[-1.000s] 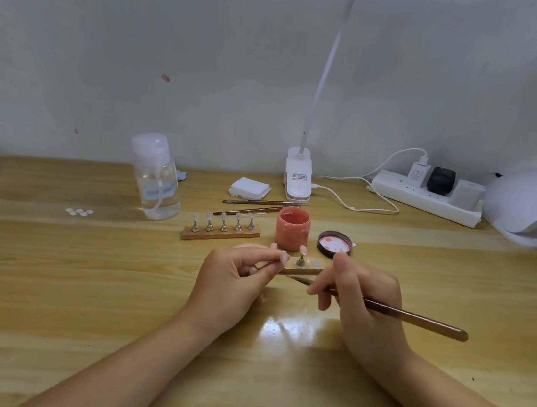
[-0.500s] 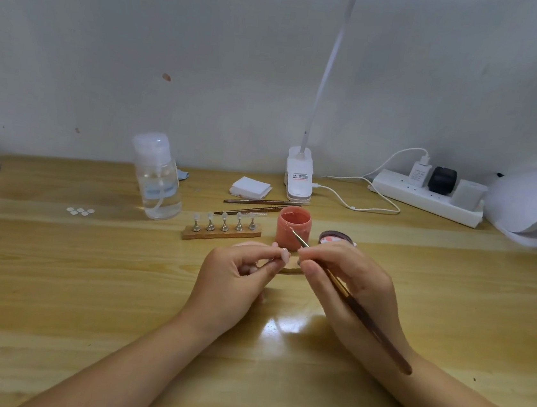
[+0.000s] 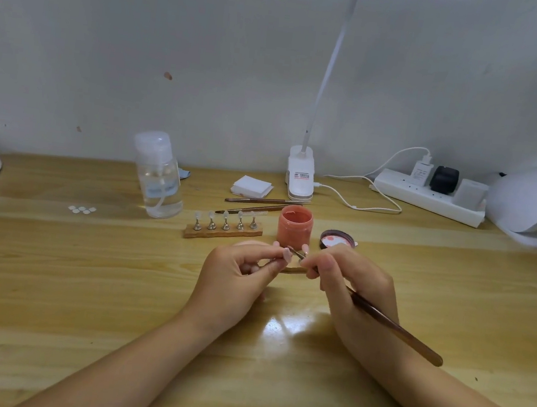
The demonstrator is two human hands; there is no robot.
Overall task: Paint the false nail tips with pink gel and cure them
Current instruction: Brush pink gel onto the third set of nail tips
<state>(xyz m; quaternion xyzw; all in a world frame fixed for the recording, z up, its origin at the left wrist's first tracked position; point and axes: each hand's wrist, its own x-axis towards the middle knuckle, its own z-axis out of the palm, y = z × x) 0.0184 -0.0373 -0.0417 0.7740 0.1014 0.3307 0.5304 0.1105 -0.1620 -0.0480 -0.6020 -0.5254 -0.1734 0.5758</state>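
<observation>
Nail tip (image 3: pixel 286 255), pinched on its stand by the left hand (image 3: pixel 238 277) near the pink jar (image 3: pixel 294 227), now meets the brush (image 3: pixel 381 320), swung in from the jar by the gripping right hand (image 3: pixel 351 289): painting begins.

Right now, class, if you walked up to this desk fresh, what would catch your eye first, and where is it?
The two hands at the centre: the left hand pinches a nail tip while the right hand holds a brush to it. Just behind them stands the open pink jar, with a rack of five unpainted tips to its left.
</observation>
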